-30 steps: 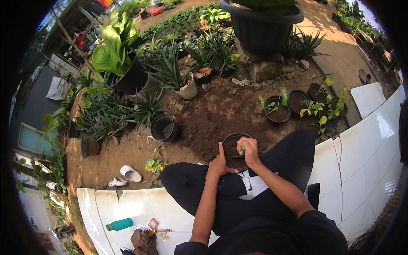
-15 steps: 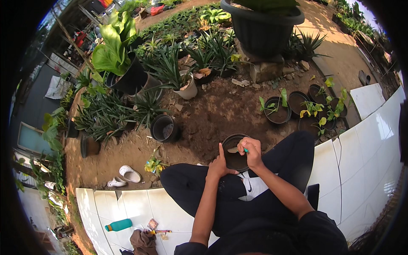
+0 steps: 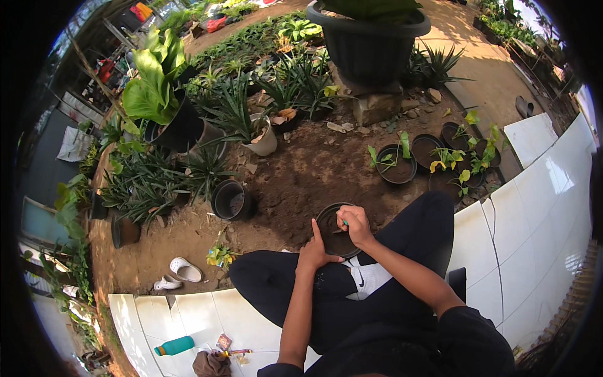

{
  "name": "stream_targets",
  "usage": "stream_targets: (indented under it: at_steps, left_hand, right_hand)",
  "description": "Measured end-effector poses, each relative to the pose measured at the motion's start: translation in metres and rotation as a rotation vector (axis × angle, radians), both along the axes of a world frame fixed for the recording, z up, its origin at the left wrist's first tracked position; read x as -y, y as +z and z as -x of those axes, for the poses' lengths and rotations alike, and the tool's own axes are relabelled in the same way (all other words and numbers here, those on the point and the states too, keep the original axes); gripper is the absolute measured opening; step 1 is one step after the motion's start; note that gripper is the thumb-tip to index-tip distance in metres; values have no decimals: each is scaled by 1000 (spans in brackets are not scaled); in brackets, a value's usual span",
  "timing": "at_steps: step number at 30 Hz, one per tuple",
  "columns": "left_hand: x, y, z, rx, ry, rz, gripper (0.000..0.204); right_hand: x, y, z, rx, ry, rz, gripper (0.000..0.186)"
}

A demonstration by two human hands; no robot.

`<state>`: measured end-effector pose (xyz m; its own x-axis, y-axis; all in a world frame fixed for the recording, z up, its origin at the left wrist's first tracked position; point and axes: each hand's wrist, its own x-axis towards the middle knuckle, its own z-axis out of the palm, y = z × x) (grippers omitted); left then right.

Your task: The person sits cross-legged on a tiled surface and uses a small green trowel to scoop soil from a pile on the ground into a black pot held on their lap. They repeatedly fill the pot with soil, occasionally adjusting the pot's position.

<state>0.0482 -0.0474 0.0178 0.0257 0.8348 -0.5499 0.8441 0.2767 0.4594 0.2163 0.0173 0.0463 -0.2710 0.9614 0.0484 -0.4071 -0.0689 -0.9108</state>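
Observation:
A round black plant pot (image 3: 329,246) with dark soil in it stands on the ground between my crossed legs. My left hand (image 3: 312,254) lies against the pot's left side, index finger stretched up along the rim and thumb spread across the near edge. Over the right part of the pot, my right hand (image 3: 356,227) is closed in a fist round a small trowel's green handle (image 3: 345,223). The trowel points down into the pot; its blade is hard to make out against the dark soil.
An empty black pot (image 3: 231,200) stands left of the bare soil. Several small potted seedlings (image 3: 397,164) are grouped at the right. White clogs (image 3: 186,269), a teal bottle (image 3: 174,345) and a brown cloth (image 3: 211,364) lie at the left. White tiles (image 3: 502,245) edge the soil.
The whole view has shifted slightly. My right fist has turned a little over the pot, and the trowel's pale blade no longer shows clearly. My left hand keeps its place at the rim.

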Motion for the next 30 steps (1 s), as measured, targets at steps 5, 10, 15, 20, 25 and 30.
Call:
stream_targets:
  at_steps: [5,10,15,20,25,30]
  left_hand:
    - [3,2,2,-4,3,20,168]
    - [0,-1,0,-6,-4,25,169]
    - [-1,-1,1,1,-1,36,169]
    - [0,-4,2,49,4,40,168]
    - [-1,-7,3,51,13,41,170]
    - [-1,-4,5,40,21,65,170]
  right_hand:
    - [-7,8,3,-23,-59,60,33]
    - [-7,6,8,5,-49,33,24]
    - [-21,9,2,430,87,-322,25]
    - [-36,-10,5,199,-132,-305,32]
    - [-58,1,19,-17,-291,96,42]
    - [-42,15,23,-134,-284,7,40]
